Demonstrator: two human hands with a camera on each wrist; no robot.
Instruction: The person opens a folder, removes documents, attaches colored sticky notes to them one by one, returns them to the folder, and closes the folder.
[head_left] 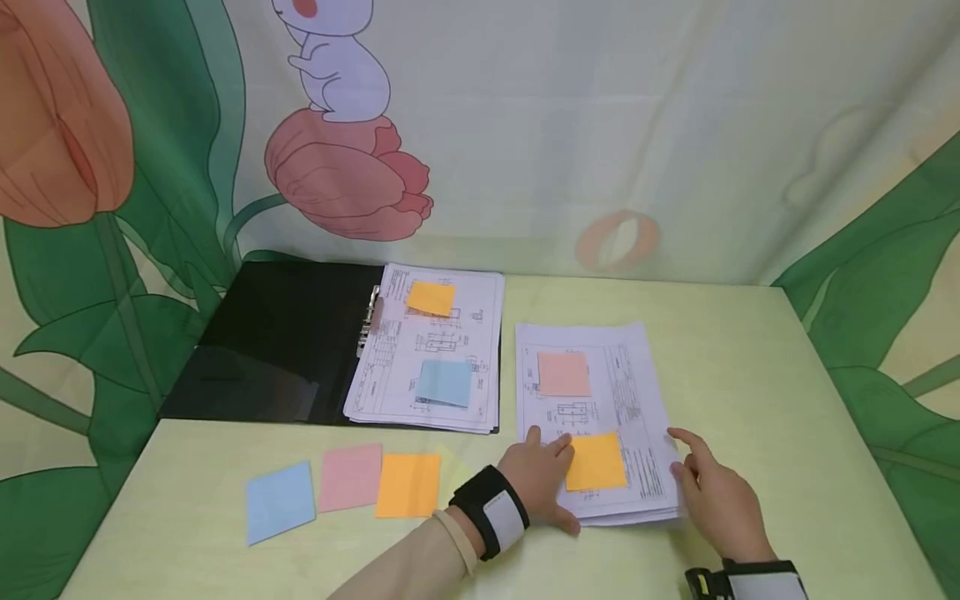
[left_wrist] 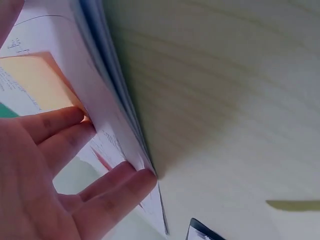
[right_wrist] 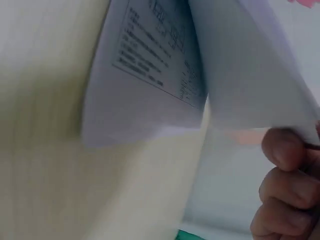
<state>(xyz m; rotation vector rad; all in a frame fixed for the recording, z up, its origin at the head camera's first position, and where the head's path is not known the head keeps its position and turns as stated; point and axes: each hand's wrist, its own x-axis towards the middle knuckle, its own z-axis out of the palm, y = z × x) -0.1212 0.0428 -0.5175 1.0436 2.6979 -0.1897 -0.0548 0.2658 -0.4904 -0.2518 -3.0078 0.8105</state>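
A stack of printed drawing sheets (head_left: 630, 342) lies on the right half of the table, bearing a pink sticky note (head_left: 564, 374) and an orange sticky note (head_left: 596, 462). My left hand (head_left: 534, 482) rests on the stack's lower left side, fingers spread, with fingertips by the orange note. At the right edge, my right hand (head_left: 726, 510) pinches paper between thumb and forefinger. The right wrist view shows a raised sheet (right_wrist: 245, 75) in that hand, its other fingers curled; a printed page (right_wrist: 145, 75) lies below. How many sheets are pinched I cannot tell.
A black binder (head_left: 262, 333) lies open at the back left, with clipped sheets (head_left: 390, 383) carrying orange and blue notes. In front of it are loose blue (head_left: 281, 502), pink (head_left: 351, 477) and orange (head_left: 407, 486) notes, plus a pale yellow one (head_left: 450, 468) partly behind my left wrist.
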